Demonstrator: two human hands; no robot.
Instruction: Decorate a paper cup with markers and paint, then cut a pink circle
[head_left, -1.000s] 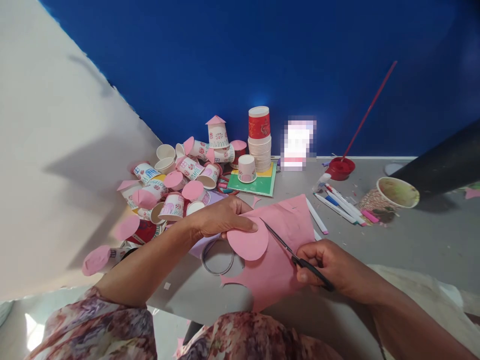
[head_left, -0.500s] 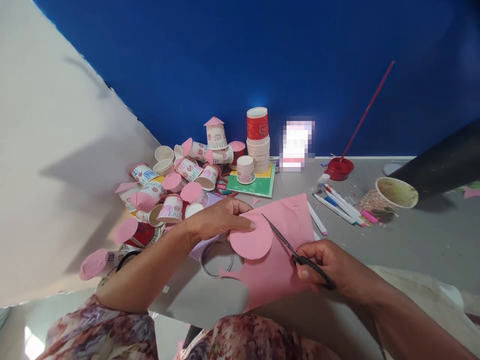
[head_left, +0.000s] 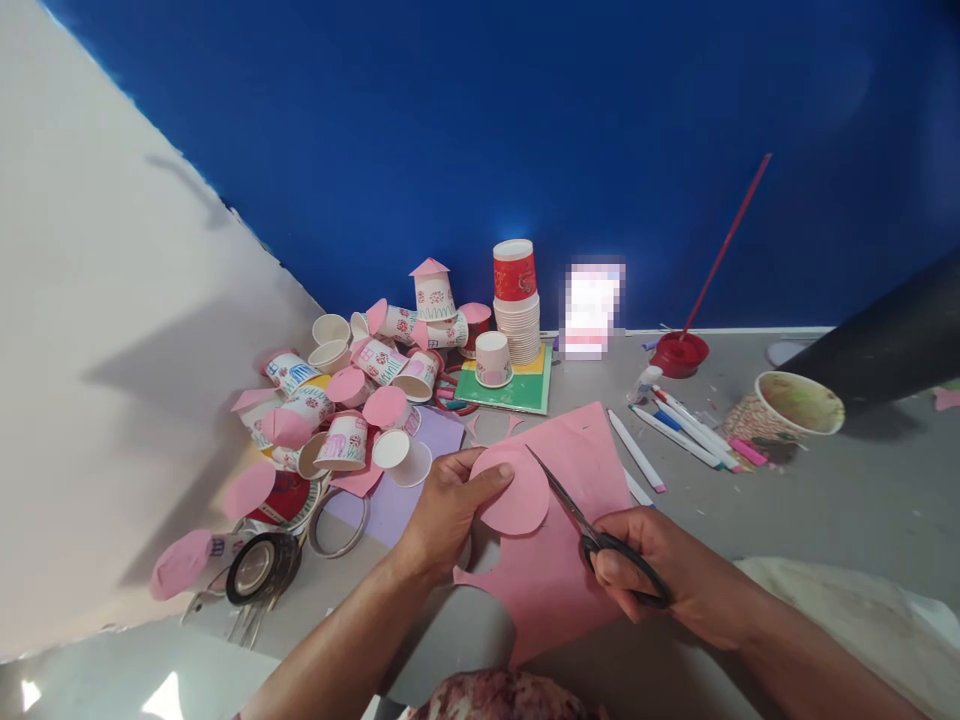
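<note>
Between the thumb and fingers of my left hand (head_left: 454, 500) is a round pink paper disc (head_left: 519, 495), pinched at its left edge. My right hand (head_left: 637, 550) grips black-handled scissors (head_left: 562, 495) by the loops. Their blades point up and left, close by the disc's right edge, and look closed or nearly so. Beneath lies a pink paper sheet (head_left: 566, 580) with curved cut-outs along its left side. Small pink scraps (head_left: 514, 425) rest just beyond the disc.
Decorated paper cups (head_left: 345, 440), several with pink paper tops, crowd the left. A cup stack (head_left: 516, 330) stands on a green pad (head_left: 517, 390) at the back. Markers (head_left: 682, 430), a red bowl (head_left: 679, 355) and a patterned cup (head_left: 787, 410) sit right; tape rolls (head_left: 262, 568) lie left.
My left hand and the paper disc have shifted slightly right and nearer to me. The left forearm has swung inward, uncovering tape rolls and a white cup. The camera view has tilted slightly up.
</note>
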